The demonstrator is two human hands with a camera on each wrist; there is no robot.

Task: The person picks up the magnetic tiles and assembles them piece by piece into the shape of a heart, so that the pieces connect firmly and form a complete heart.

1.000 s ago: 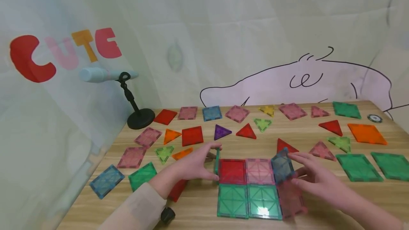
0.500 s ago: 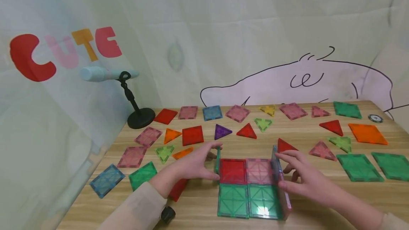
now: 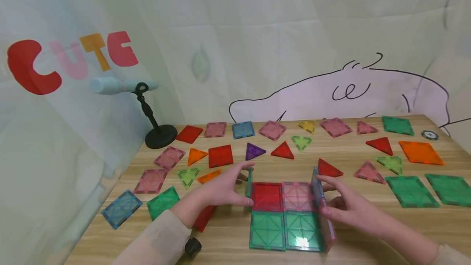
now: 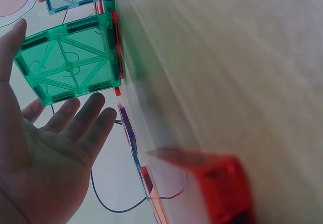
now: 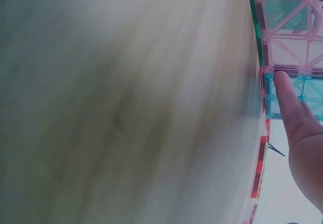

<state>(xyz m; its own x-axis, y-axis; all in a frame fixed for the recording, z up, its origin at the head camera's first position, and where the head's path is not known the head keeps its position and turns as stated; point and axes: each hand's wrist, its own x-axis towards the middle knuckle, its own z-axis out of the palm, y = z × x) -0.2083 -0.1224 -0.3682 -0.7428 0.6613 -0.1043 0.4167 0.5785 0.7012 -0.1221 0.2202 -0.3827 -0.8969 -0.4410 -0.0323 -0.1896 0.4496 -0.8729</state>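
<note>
On the table, a red tile (image 3: 267, 197), a pink tile (image 3: 297, 196) and two green tiles (image 3: 267, 230) lie joined in a square. Along its left side stands an upright green tile (image 4: 68, 65). My left hand (image 3: 222, 187) is around that tile, thumb by its near side and a finger over its top; contact is unclear. Upright along the right side are a blue tile (image 3: 317, 187) and a pink tile (image 5: 290, 37), joined edge to edge. My right hand (image 3: 355, 209) touches this wall from outside, its thumb straight near the seam between the two.
Many loose square and triangular tiles lie around, including a purple triangle (image 3: 254, 151) and an orange square (image 3: 421, 153). A red tile (image 3: 203, 218) lies beneath my left forearm. A black stand (image 3: 161, 135) with a light-blue microphone-like stick is at the back left.
The blue and pink tiles at the right side have swung from tilted to upright against the square, with my right hand moving left alongside. My left hand has stayed at the green tile.
</note>
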